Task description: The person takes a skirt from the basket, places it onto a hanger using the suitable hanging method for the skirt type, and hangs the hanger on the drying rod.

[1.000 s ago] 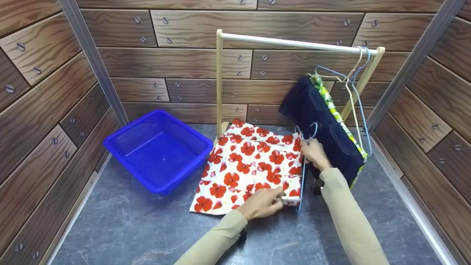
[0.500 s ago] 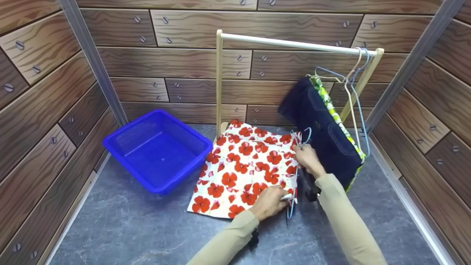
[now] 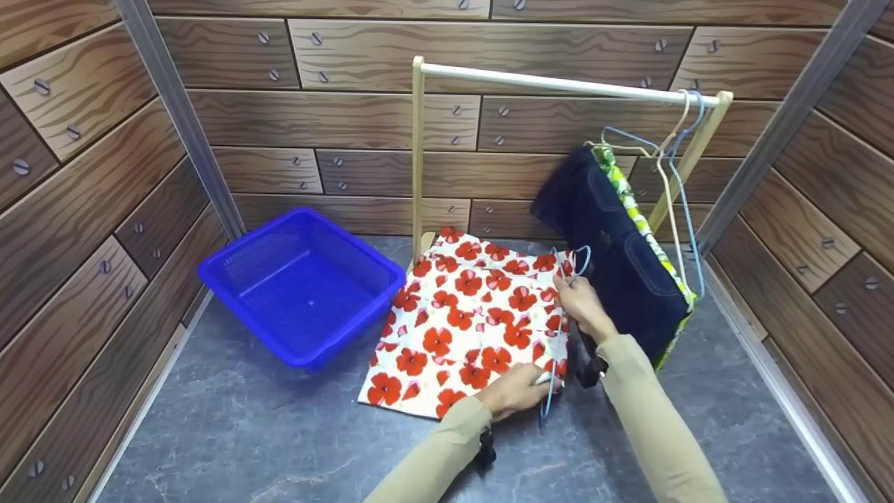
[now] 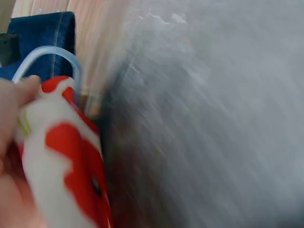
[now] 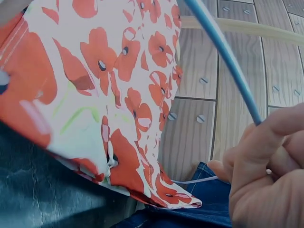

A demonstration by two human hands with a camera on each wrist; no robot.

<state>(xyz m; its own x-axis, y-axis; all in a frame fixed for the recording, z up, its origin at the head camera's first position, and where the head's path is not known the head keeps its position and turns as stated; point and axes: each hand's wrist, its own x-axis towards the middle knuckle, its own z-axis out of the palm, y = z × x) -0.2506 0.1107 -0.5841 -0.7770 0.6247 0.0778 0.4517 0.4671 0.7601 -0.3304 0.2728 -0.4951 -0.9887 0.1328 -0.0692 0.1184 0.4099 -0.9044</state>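
A white cloth with red flowers lies flat on the floor, its right edge by both hands. My right hand grips a light blue hanger near its hook, at the upper right of the cloth. The hanger's long side runs down over the cloth's right border. At the lower right corner, my left hand pinches the cloth's edge beside the hanger's lower end. In the left wrist view, the fabric bulges from the fingers, with the curved hanger end just beyond.
A blue plastic basket stands left of the cloth. Behind is a rack with a white rail. Dark denim clothing with a yellow-green trim hangs at its right end, along with a cream hanger and another blue hanger.
The hanger has shifted left, from beside the cloth to over its right border, with my right hand. My left hand has moved right and a little down, to the corner by the hanger.
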